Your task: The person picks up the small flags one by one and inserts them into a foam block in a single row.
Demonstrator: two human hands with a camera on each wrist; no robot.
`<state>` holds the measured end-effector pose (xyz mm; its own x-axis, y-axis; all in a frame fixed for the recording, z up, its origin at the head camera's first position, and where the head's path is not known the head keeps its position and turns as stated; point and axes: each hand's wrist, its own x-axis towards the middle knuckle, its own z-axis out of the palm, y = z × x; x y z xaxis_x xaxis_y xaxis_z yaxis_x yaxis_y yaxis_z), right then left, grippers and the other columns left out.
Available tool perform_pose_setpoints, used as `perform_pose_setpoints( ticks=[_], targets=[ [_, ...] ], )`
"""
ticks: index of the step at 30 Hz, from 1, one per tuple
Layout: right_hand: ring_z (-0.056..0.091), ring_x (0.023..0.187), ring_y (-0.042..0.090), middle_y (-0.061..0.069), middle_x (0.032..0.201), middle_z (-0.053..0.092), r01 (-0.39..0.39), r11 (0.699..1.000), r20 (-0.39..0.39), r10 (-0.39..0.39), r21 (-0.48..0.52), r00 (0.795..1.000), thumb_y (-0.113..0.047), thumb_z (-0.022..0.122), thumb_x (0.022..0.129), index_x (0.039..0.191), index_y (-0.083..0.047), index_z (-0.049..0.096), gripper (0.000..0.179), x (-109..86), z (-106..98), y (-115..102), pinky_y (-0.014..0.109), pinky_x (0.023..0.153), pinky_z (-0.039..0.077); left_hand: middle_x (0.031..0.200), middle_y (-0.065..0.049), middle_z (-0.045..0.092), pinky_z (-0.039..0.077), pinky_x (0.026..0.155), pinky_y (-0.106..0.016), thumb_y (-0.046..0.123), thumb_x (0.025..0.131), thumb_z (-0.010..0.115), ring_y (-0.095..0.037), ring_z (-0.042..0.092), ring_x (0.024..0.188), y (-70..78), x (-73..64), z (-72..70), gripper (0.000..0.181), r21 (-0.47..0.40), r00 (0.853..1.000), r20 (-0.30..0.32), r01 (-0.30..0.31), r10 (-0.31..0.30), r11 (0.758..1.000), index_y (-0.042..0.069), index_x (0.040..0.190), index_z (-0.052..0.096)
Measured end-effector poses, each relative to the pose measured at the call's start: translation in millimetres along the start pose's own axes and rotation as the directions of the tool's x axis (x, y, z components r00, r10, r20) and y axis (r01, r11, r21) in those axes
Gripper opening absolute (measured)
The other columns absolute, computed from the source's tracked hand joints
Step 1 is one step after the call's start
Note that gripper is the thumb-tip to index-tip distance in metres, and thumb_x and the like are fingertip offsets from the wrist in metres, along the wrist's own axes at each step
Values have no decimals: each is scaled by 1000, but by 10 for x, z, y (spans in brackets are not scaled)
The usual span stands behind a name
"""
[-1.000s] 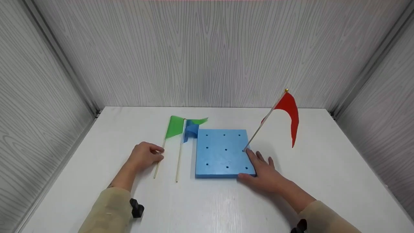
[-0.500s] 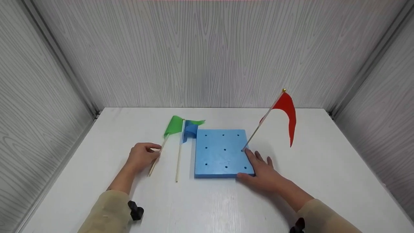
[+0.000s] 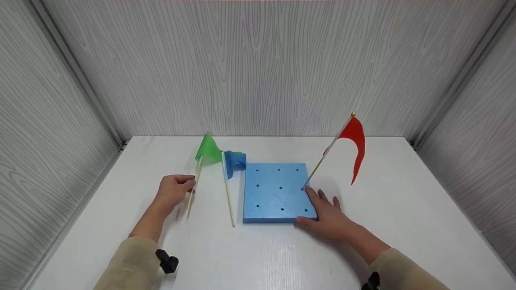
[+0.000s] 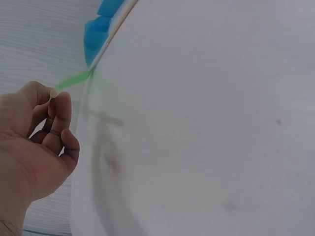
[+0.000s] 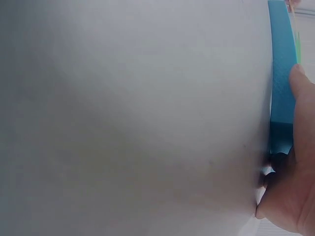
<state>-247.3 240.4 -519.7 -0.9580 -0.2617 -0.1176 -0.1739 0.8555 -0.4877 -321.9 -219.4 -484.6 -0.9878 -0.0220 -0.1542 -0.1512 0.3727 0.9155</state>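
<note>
My left hand point(image 3: 174, 192) pinches the stick of a green flag point(image 3: 207, 150), tilted above the table. In the left wrist view the stick end shows between thumb and forefinger of the left hand point(image 4: 44, 132). Just right of it lies a blue flag point(image 3: 228, 200) on a stick, overlapping the green cloth. My right hand point(image 3: 331, 215) rests spread at the near right corner of a light blue board point(image 3: 268, 197) with several holes, the thumb along its front edge. A red flag point(image 3: 354, 133) with a gold tip stands leaning in a right-side hole, beside the forefinger.
The white table point(image 3: 258, 257) carries the board and flags. Grey wood-grain panels point(image 3: 258, 72) close off the back and both sides. A dark device point(image 3: 167, 262) sits at the left sleeve cuff.
My left hand has lifted the green flag and drawn it left, its cloth sliding partly from under the blue flag, whose stick has swung right. The right hand keeps its place.
</note>
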Motion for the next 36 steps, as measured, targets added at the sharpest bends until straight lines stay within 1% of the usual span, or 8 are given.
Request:
perform_pose_setpoints(
  ticks=[3,7,12,15,20,24,29,36],
  targets=[
    [8,162,39,8,176,22,-5,1000,4,5,1,1000,-79,60,91,172,-21,11,111,11,5,-6,68,124,-5,120,-19,71,48,86,-31,17,108,62,-17,67,97,82,1,4,37,-11,1000,-3,-6,6,1000,-4,137,66],
    [7,163,38,7,176,21,-10,1000,7,10,-2,1000,-81,58,91,173,-21,9,113,11,3,-29,67,124,-6,127,-21,67,50,94,-34,16,109,60,-16,68,96,190,1,10,35,-32,999,-4,-33,33,999,-5,136,65],
    [7,163,38,7,176,20,-12,1000,5,12,2,1000,-81,59,90,173,-21,10,113,12,4,-58,67,124,-6,122,-17,66,52,102,-36,15,109,59,-18,70,98,336,-3,22,30,-77,997,-5,-82,82,994,-2,133,65],
    [6,163,37,6,176,19,-20,1000,9,20,-1,1000,-82,59,89,173,-22,9,114,24,7,-64,66,124,-7,119,-13,66,52,99,-32,15,109,60,-20,71,102,440,-19,41,28,-89,994,-1,-110,110,990,0,132,65],
    [6,163,37,6,176,19,-13,1000,5,13,-7,1000,-83,58,89,173,-22,8,115,31,15,-59,67,124,-6,121,-17,67,54,95,-28,16,108,64,-22,74,105,629,-65,118,25,-100,987,9,-159,161,982,3,130,66],
    [8,162,38,8,176,21,11,1000,-6,-11,-8,1000,-82,58,90,173,-20,10,113,31,26,-55,68,124,-4,118,-16,69,55,92,-28,12,106,67,-24,75,104,780,-104,211,23,-127,977,14,-210,214,969,3,127,68],
    [9,162,39,8,176,20,13,1000,-10,-13,0,1000,-81,59,90,172,-20,11,113,38,30,-59,69,124,-4,113,-12,70,55,91,-29,12,105,69,-26,72,106,958,-123,353,21,-165,957,28,-280,288,946,3,124,70],
    [8,162,39,8,176,19,9,1000,-3,-9,-4,1000,-81,58,91,172,-21,10,112,16,25,-74,68,124,-4,112,-13,70,58,94,-31,9,102,72,-28,72,102,1173,-125,622,19,-220,931,44,-345,363,912,3,121,72]
  ],
)
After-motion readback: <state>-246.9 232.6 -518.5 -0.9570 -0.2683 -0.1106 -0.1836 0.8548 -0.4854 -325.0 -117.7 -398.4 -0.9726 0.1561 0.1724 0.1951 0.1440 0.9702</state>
